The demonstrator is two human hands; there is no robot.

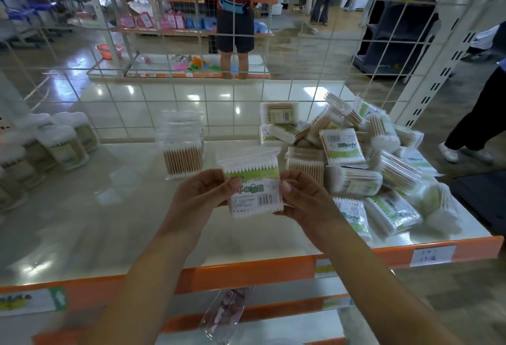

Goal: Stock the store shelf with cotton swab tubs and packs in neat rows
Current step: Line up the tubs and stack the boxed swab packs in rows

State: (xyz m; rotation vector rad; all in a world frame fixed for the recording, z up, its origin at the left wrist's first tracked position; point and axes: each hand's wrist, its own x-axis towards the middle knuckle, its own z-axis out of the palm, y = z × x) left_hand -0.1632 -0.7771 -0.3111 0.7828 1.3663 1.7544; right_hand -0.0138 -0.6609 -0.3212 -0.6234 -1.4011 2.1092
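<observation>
Now left hand (202, 194) and right hand (304, 199) both pinch swab pack (254, 188) above shelf (109, 207); loose pile (356, 158) right of pack.

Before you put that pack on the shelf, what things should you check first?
1. Pack held firmly: left hand and right hand both pinch its sides. Ok.
2. Label faces you, upright. Ok.
3. Row to join: one standing stack behind. Ok.
4. Bare shelf beside the stack. Ok.
5. Heap of packs on the right is jumbled. Not ok.
6. Pack undamaged: cannot tell.
</observation>
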